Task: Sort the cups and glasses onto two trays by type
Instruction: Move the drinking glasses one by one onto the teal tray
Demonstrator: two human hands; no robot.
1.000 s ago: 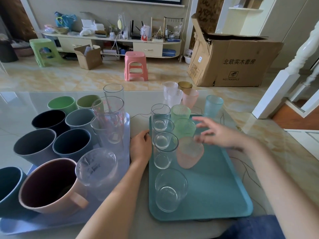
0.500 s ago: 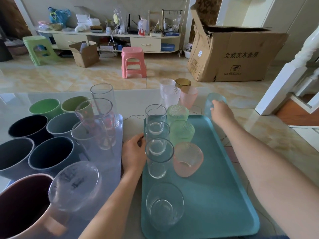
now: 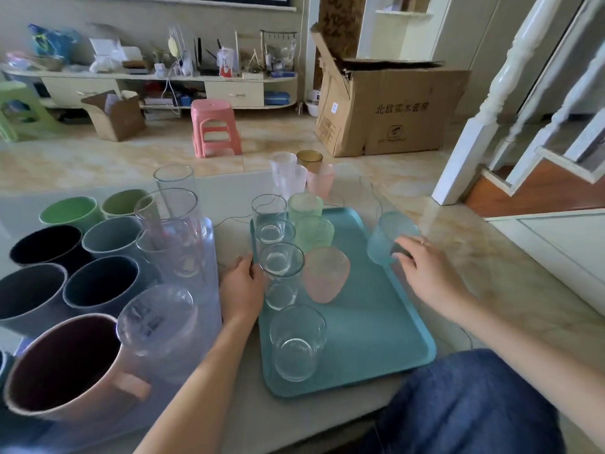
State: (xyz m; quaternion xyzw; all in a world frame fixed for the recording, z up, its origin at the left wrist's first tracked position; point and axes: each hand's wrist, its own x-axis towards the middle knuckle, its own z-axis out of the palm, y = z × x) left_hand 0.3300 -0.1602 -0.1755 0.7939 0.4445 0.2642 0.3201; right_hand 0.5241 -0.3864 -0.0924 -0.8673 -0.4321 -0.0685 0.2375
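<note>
across the right half of the table lies the teal rectangular plastic tray [image 3: 366,322], its long axis running away from the person, with a column of clear glasses and a column of textured tumblers filling its left side and bare room along its right. beside it on the left, the pale lilac tray [image 3: 209,290] carries the big ceramic mugs and tall clear cups. the right hand [image 3: 425,273] is closed around the pale blue textured glass tumbler [image 3: 388,237], which hangs tilted at the teal tray's far right edge, rim leaning away; whether its base touches anything i cannot tell. so the free space lies just left and nearward of that hand, a short inward carry by my reckoning. the left hand [image 3: 242,286] is clamped on the teal tray's left rim, steadying it. beyond the tray, four more small tumblers [image 3: 302,173] wait on the table, nearer the right hand.
</note>
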